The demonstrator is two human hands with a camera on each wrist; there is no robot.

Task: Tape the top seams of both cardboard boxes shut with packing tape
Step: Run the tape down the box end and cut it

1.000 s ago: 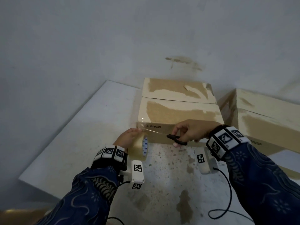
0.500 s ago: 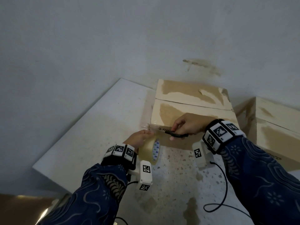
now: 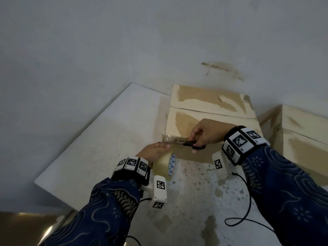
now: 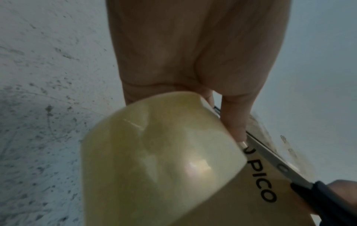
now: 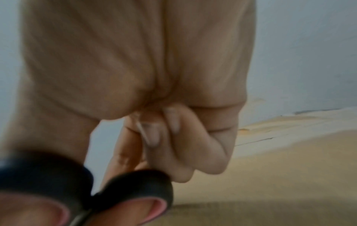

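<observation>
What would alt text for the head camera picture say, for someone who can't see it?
A person's right hand holds black-handled scissors against the near edge of a cardboard box, while the left hand grips a roll of packing tape just below the blades. A second cardboard box stands to the right, on a speckled white surface.

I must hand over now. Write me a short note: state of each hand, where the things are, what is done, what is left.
Left hand holds the tape roll at the near box's front left corner.
Right hand holds the scissors, blades reaching left above the roll.
A bit of tape sits on the corner by the PICO print; whether it is cut yet, I cannot tell.
The top seam looks untaped on the near box, likewise on the second box to the right.
Left: both seams.
</observation>
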